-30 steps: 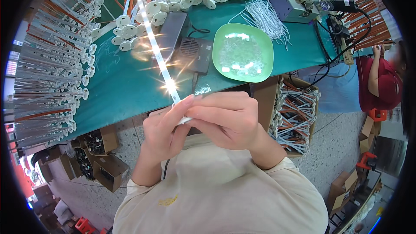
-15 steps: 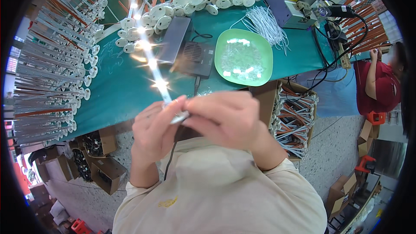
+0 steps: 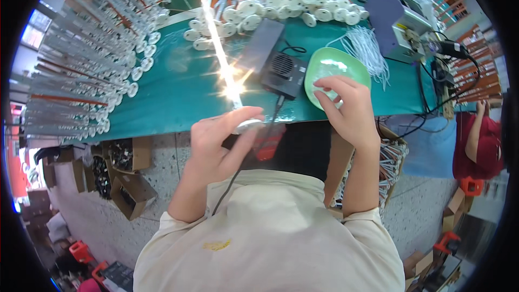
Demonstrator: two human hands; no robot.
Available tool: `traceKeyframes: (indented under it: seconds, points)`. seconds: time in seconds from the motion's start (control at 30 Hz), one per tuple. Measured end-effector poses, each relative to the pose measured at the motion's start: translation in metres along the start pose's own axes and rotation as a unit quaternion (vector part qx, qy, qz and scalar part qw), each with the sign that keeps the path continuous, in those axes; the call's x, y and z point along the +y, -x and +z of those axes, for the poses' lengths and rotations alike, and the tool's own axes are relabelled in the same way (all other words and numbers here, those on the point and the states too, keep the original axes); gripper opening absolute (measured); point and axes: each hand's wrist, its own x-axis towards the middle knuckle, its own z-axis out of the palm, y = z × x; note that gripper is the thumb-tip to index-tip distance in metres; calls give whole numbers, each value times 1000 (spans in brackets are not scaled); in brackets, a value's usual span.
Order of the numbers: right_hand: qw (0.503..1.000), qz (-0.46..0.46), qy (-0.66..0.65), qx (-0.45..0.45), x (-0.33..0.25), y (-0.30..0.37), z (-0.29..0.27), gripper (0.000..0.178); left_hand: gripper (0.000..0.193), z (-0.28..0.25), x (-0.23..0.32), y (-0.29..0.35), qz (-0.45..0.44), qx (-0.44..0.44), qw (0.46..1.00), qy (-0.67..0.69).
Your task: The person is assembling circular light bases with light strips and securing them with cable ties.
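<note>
A lit LED light stick (image 3: 219, 48) points up and away from me, its glow washing out the detail along its length. My left hand (image 3: 216, 143) grips it near its round white base (image 3: 250, 125), between thumb and fingers. A dark cable runs by that hand down to my shirt. Over the near part of a light green bowl (image 3: 362, 71) is my right hand (image 3: 348, 109), its thumb and index finger apart and nothing visible between them. Small clear pieces (image 3: 331, 70) lie in the bowl, partly hidden by the hand.
A black box with a round grille (image 3: 284, 69) and a grey slab (image 3: 263, 46) lie left of the bowl. White cords (image 3: 367, 51) and a purple-grey machine (image 3: 397, 24) are beyond. Many sticks with round bases (image 3: 297, 5) line the back and left. Someone in red (image 3: 478, 143) is at right.
My right hand has left the light stick's base and moved right to the green bowl. The left hand keeps hold of the stick. The whole view has shifted.
</note>
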Motion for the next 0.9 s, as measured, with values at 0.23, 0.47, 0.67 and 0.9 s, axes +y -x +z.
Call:
traceKeyframes:
  seconds: [0.23, 0.47, 0.67, 0.9]
  points:
    - [999, 10, -36, 17, -1, 5, 8, 10, 23, 2, -5, 2, 3, 21, 1000, -1]
    - [997, -7, -40, 59, -15, 6, 3, 8, 29, 7, -2, -4, 40, 25, 999, -11]
    - [962, -128, -210, 119, -84, 9, 22, 20, 40, 9, 8, -7, 43, 44, 998, 16]
    - [952, -168, -225, 125, -86, 9, 33, 22, 45, 8, 16, -8, 79, 63, 995, 5]
